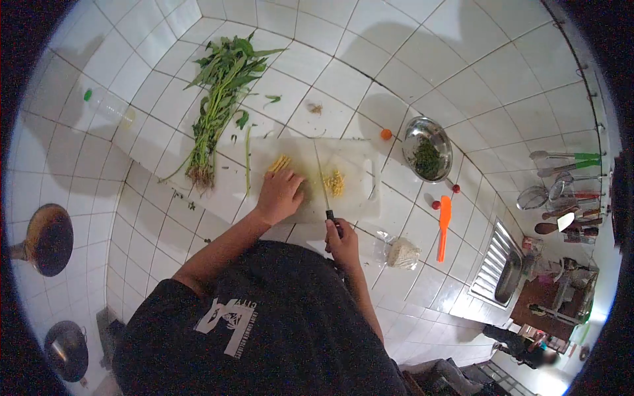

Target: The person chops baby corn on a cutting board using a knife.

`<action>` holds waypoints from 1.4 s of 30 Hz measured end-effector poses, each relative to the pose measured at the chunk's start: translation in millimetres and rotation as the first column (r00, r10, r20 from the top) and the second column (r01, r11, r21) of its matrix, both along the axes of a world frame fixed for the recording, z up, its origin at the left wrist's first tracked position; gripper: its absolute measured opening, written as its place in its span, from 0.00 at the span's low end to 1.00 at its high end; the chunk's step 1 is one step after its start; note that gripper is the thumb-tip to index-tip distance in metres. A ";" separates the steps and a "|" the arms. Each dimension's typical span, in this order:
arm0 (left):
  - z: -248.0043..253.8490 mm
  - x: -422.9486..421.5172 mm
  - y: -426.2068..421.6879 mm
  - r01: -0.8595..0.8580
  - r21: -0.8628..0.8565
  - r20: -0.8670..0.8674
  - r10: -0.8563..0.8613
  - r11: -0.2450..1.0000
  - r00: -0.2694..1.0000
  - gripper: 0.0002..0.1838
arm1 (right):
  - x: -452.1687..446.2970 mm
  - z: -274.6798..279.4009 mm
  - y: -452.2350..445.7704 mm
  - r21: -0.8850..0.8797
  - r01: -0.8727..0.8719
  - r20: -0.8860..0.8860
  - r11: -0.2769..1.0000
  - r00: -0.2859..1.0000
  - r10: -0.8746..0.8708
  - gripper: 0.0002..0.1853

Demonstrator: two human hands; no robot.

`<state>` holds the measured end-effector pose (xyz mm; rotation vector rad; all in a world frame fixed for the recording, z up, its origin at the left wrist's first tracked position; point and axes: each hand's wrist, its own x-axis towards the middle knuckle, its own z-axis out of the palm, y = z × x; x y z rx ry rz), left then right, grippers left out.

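A white cutting board [360, 155] lies on the tiled counter in front of me. My left hand [280, 196] is closed over a bundle of thin yellow strips [281, 162], pressing them on the board; its fingertips are partly hidden. In my right hand [342, 243] is the black handle of a kitchen knife [322, 177], fingers wrapped round it. The long blade points away from me across the board, between the strips and a small heap of chopped yellow bits [335, 183]. I cannot tell whether the blade touches the board.
Leafy green stems with roots [214, 109] lie left of the board. To the right are a steel bowl of chopped greens [428, 155], an orange spatula [444, 228], a plastic bag with pale contents [401, 253] and small red and orange fruits. A sink [508, 276] is farther right.
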<state>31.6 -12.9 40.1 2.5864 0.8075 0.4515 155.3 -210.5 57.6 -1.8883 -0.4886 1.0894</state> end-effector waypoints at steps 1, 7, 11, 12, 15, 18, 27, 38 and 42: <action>-5.2 -1.2 -0.3 0.002 0.012 0.010 -0.002 1.000 1.000 0.18 | -0.9 2.6 0.4 -0.018 0.006 0.009 1.000 1.000 -0.005 0.17; -10.5 -1.1 -4.6 -0.052 0.102 -0.009 0.053 0.993 0.999 0.18 | -5.6 -1.0 3.9 -0.051 0.005 -0.021 0.999 1.000 -0.006 0.18; -17.3 9.8 -1.6 -0.065 0.076 0.001 0.065 0.995 0.998 0.13 | -3.0 1.3 6.4 -0.056 -0.052 -0.002 0.997 0.999 0.052 0.18; -17.7 13.3 -0.4 -0.065 0.050 -0.008 0.066 0.997 0.998 0.12 | -2.8 4.7 8.5 -0.060 -0.069 0.006 0.996 0.998 0.070 0.18; -22.3 18.5 -2.3 -0.040 0.081 0.053 0.036 0.996 0.998 0.13 | -4.2 10.8 16.5 -0.073 -0.068 0.059 0.995 0.996 0.072 0.18; -31.7 20.1 -0.8 -0.023 0.126 0.107 0.010 0.992 0.994 0.15 | -8.2 16.2 17.5 -0.126 -0.059 0.049 0.990 0.997 0.066 0.19; -37.4 19.6 2.8 0.006 0.126 0.235 -0.036 0.992 0.971 0.09 | -16.3 28.4 24.9 -0.178 -0.167 0.434 0.970 0.871 0.229 0.19; -47.5 15.4 4.0 0.036 0.085 0.071 -0.042 0.996 0.997 0.17 | -31.9 -1.7 29.2 -0.105 -0.136 0.421 0.985 0.892 0.168 0.18; -65.8 15.3 6.5 0.020 0.138 0.091 -0.032 0.990 0.995 0.22 | -29.3 -10.9 36.5 -0.106 -0.134 0.454 0.985 0.875 0.168 0.18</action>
